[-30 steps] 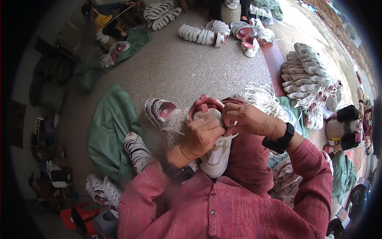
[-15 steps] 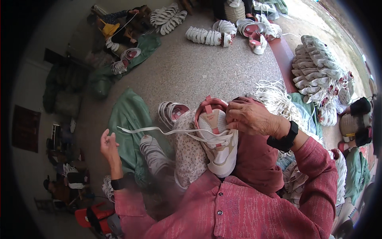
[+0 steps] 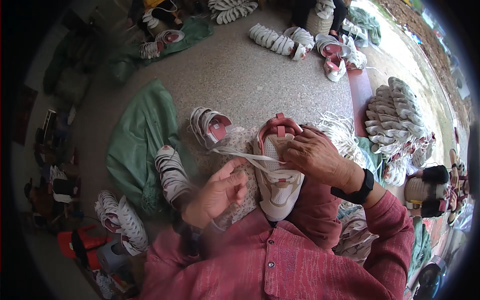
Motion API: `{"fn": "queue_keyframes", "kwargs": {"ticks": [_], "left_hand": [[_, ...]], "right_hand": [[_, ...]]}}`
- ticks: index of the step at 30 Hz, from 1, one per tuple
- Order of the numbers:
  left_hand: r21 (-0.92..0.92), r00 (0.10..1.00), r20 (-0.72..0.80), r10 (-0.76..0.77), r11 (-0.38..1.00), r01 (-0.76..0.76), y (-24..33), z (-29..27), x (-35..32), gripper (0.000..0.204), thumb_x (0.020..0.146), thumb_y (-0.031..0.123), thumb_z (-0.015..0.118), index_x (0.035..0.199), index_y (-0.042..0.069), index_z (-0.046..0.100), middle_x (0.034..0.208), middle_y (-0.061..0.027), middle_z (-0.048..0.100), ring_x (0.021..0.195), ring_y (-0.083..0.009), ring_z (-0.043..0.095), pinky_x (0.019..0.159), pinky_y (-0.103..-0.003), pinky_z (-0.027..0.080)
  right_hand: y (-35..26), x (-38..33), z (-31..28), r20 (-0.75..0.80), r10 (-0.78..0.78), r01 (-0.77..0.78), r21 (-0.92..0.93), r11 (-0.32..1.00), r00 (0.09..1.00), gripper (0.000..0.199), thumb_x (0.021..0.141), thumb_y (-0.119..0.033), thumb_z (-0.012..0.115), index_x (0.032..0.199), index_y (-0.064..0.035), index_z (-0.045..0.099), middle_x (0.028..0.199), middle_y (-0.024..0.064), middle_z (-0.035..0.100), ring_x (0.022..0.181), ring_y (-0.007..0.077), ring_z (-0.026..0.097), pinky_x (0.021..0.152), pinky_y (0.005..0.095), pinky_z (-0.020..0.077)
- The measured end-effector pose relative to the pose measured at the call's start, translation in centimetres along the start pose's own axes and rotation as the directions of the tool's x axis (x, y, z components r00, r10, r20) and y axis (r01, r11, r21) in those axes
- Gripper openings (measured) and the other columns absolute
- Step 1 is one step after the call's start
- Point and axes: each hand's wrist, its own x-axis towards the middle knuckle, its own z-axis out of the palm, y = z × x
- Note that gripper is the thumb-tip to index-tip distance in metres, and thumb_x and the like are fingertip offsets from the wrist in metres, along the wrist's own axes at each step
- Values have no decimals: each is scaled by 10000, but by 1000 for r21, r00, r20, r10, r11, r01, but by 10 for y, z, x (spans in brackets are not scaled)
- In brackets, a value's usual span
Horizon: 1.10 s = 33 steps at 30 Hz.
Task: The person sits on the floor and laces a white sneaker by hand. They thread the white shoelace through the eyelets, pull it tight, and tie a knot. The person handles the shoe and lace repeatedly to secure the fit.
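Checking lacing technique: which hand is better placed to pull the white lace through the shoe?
Probably the left hand: it grips the white lace stretched out sideways, free to draw. The right hand rests on the shoe, steadying it by the eyelets.

floor (image 3: pixel 250 85): speckled grey | green cloth (image 3: pixel 140 145) | white shoe rows (image 3: pixel 272 40) | lace bundle (image 3: pixel 342 130)

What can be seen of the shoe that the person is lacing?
The shoe is a white and cream sneaker with a pink lining, pink heel tab and a small pink patch on the tongue. It lies on the person's lap, toe toward the body, opening away. The right hand rests on its side by the eyelets. A flat white lace runs from it to the left, above the left hand.
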Motion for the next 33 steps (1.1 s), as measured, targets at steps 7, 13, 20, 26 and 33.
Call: {"fn": "queue_keyframes", "kwargs": {"ticks": [7,13,20,26,33], "left_hand": [[-250,985,64,158,959,-138,-6,-4,16,305,1001,235,616,1261,103,527,901,0,532,743,-137,544,635,-298,464],[17,817,3,577,817,-577,50,-26,-17,241,1046,308,539,1045,73,590,891,15,508,742,-112,497,651,-284,435],[-48,581,-255,773,590,-806,88,-124,-97,185,1051,254,527,1028,91,610,1108,-44,637,1088,-179,592,1031,-377,475],[-251,553,-455,698,496,-831,83,-210,-133,244,1052,178,510,1214,24,609,1118,-61,683,1010,-191,657,1035,-379,520],[-142,589,-227,776,572,-808,97,-196,-130,257,1062,159,491,1233,-8,583,824,-16,578,600,-85,441,514,-221,352]], "right_hand": [[2,7,14,160,495,-448,708,546,854,112,960,-79,592,1066,-42,581,890,51,600,769,175,592,700,337,478],[-10,4,19,145,497,-332,891,311,856,113,1032,-151,558,1032,-39,546,848,18,598,740,95,531,689,254,450],[-16,-41,-50,-14,515,55,996,-64,857,277,1056,-326,487,986,-59,468,580,-3,446,461,107,424,481,277,373],[8,-175,-106,-11,952,-243,966,90,306,297,1101,-257,382,946,-65,548,640,-66,350,531,47,347,533,251,351],[13,-170,-56,-209,881,-836,283,470,424,119,874,-5,686,989,-15,659,941,109,683,828,238,671,746,360,520]]}}
